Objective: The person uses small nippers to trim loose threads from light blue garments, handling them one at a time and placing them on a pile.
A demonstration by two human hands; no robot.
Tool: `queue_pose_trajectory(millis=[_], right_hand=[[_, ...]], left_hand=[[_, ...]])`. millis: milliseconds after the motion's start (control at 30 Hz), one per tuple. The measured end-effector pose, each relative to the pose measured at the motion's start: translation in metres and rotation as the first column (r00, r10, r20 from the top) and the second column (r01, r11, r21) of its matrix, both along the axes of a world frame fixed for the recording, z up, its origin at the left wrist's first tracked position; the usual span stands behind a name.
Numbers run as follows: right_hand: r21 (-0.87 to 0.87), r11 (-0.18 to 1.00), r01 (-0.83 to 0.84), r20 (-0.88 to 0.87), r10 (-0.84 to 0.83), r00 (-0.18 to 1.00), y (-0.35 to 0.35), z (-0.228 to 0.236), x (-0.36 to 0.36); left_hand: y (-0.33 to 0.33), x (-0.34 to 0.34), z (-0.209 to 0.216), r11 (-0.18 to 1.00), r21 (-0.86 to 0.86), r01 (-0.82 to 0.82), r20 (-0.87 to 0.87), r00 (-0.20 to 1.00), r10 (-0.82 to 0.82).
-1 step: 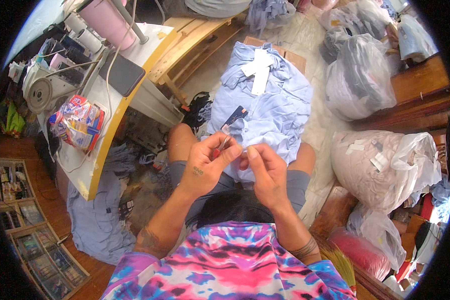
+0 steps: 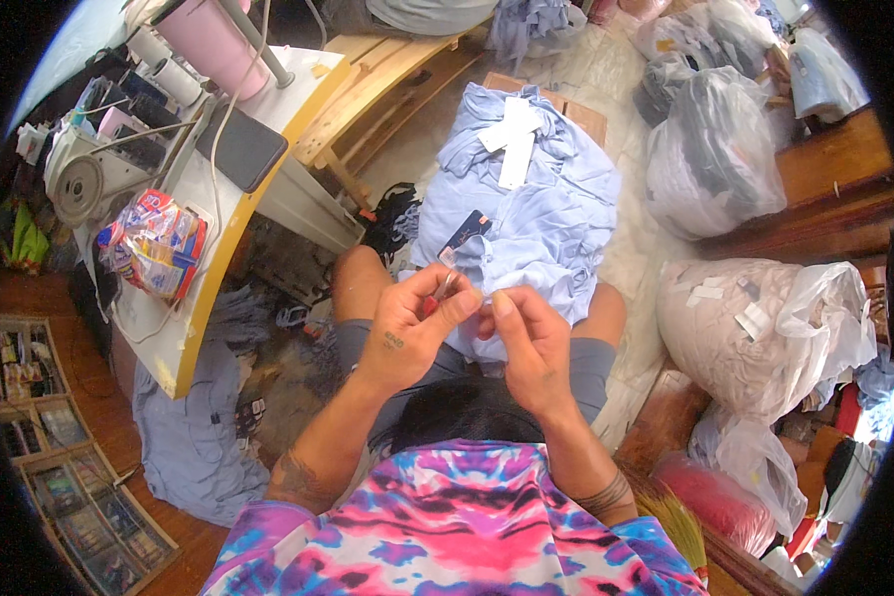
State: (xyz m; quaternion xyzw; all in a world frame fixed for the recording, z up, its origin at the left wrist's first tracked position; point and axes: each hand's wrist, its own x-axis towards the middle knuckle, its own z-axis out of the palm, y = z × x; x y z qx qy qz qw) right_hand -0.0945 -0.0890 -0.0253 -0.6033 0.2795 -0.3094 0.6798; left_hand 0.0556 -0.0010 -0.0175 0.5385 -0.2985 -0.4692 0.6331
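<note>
A pile of light blue garments (image 2: 556, 214) lies in front of me, its near end between my knees. White paper tags (image 2: 517, 159) rest on its far part, and a dark navy hang tag (image 2: 467, 230) sits near its left edge. Just over the near end, my left hand (image 2: 417, 318) is closed around a small red-handled tool (image 2: 431, 302) with a metal part, mostly hidden by the fingers. My right hand (image 2: 529, 333) is closed in a pinch, thumb against fingers, close beside the left fingertips. What it pinches is too small to make out.
To the left, a white table with a yellow edge (image 2: 230, 238) carries a phone (image 2: 241, 147), a plastic-wrapped packet (image 2: 155, 243) and a pink tumbler (image 2: 214, 45). Stuffed clear bags (image 2: 715, 159) line the right side. A wooden bench (image 2: 368, 84) stands beyond the table.
</note>
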Motion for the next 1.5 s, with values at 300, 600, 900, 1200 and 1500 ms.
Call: queue_pose_trajectory(millis=[300,600,900,1200,1500], right_hand=[[-0.326,0.888,0.326,-0.011,-0.348,0.937,-0.008,-0.016,-0.021],[0.321,0.933,0.161,0.205,-0.234,0.950,-0.002,0.019,-0.024],[0.708,0.702,-0.081,0.300,-0.196,0.933,0.004,0.046,-0.032],[0.492,0.846,0.207,0.015,-0.246,0.969,-0.028,0.014,-0.056],[0.218,0.855,0.471,-0.070,-0.468,0.881,-0.105,-0.002,-0.096]], left_hand=[[-0.006,-0.017,-0.016,0.989,-0.017,-0.147,-0.141,0.979,0.144],[-0.011,-0.028,-0.012,0.980,-0.173,-0.102,-0.077,0.993,0.090],[0.009,-0.035,0.018,0.907,-0.392,0.153,-0.338,0.893,-0.296],[0.025,-0.019,-0.015,0.984,-0.137,-0.117,-0.374,0.926,0.058],[0.034,0.013,-0.008,0.948,0.113,-0.297,-0.365,0.875,0.317]])
